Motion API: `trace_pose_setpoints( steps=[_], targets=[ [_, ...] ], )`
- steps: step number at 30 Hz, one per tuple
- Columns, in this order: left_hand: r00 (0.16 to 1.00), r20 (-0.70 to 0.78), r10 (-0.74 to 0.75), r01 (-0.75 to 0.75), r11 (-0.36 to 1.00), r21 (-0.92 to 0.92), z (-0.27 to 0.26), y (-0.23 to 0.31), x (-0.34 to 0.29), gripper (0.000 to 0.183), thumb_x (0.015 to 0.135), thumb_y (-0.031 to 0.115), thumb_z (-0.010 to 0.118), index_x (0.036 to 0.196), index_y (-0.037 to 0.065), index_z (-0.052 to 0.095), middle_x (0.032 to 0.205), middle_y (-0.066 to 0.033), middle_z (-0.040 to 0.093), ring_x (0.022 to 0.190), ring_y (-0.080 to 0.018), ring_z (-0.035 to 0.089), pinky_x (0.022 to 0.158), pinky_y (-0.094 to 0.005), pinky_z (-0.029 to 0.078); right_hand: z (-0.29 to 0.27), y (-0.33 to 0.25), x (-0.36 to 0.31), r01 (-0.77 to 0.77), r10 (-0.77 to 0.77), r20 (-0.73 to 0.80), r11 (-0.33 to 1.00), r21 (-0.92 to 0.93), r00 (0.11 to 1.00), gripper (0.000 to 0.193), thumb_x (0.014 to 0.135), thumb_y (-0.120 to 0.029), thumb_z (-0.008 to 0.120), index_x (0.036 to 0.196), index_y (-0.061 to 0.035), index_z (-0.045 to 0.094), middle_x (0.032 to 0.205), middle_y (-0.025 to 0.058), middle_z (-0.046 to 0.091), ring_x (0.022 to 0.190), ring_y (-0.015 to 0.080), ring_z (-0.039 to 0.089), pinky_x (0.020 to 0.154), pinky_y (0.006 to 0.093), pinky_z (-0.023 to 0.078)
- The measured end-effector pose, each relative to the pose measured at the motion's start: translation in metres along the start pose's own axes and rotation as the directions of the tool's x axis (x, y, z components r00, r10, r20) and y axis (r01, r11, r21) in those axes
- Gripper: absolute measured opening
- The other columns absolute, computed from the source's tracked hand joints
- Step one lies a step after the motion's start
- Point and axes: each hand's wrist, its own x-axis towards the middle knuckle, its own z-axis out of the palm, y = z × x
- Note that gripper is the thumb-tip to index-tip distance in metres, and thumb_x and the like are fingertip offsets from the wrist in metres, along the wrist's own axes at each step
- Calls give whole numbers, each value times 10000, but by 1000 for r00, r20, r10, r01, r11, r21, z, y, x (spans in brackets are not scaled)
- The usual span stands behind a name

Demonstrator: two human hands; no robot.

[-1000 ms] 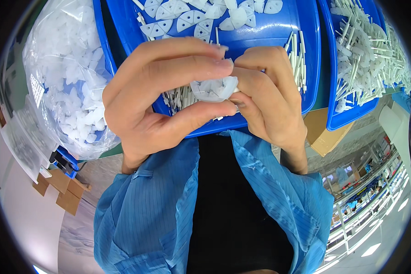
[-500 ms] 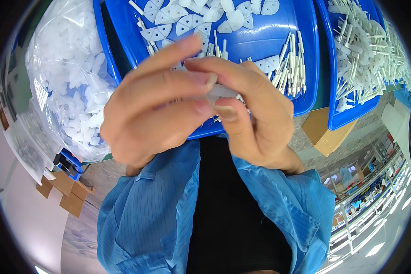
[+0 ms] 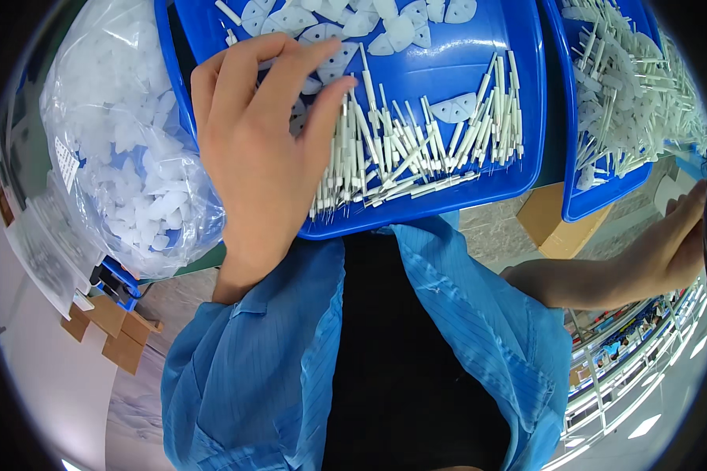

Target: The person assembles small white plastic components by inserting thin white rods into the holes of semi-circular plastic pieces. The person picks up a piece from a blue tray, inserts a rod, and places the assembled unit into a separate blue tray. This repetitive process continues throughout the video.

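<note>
My left hand reaches over the blue tray in front of me. Its fingers are bent, with thumb and forefinger apart around a translucent white fan-shaped plastic piece that has small holes; no grip on it shows. Thin white rods with metal pin ends lie heaped along the tray's near side. More fan-shaped pieces are spread at its far side, and one lies among the rods. My right hand is far out to the right, cut off by the picture's dark rim; its fingers are mostly hidden.
To the right, a second blue tray holds a pile of white pieces joined with rods. A clear plastic bag full of white pieces bulges on the left. A cardboard box stands below the trays at right.
My hands were together over the tray, fingers closed around a white piece. They have parted: the left moved up and back over the tray, the right swung far right.
</note>
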Motion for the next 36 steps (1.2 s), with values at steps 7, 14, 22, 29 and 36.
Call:
trace_pose_setpoints(
  steps=[7,14,22,29,36],
  targets=[
    [990,59,129,-131,991,25,-6,-9,5,289,732,89,764,1017,125,729,1037,-42,653,965,-242,578,841,-339,471,37,-69,-30,391,-500,534,866,311,682,294,737,48,655,1011,-48,705,1031,78,636,987,238,594,777,318,469],
    [997,69,22,-11,987,-159,-8,-7,5,275,739,32,743,1004,100,724,951,-78,675,872,-230,653,791,-316,506,71,-70,-34,490,-669,433,741,460,605,267,689,14,702,948,-40,663,990,56,615,998,261,582,812,350,464],
    [991,-15,130,-129,951,-282,-2,-11,5,307,764,-5,697,1064,57,692,983,-91,675,945,-220,642,826,-309,489,68,-64,-38,-160,-360,533,696,700,766,173,896,27,557,1061,-16,590,960,57,652,724,79,587,642,209,444],
    [985,2,171,-167,962,-216,15,22,12,303,772,17,702,1074,50,695,1040,-103,646,987,-229,612,860,-324,475,59,-92,-52,-562,87,604,489,667,792,242,1025,-145,416,1079,36,568,754,34,577,547,-8,377,492,155,285],
    [988,36,148,-141,977,-161,36,28,13,302,780,30,704,1082,43,695,1083,-112,624,1009,-234,593,881,-337,466,69,-91,-60,-476,51,494,368,799,868,261,1030,-161,403,1060,44,562,613,-26,443,486,11,306,448,179,231]
  ],
)
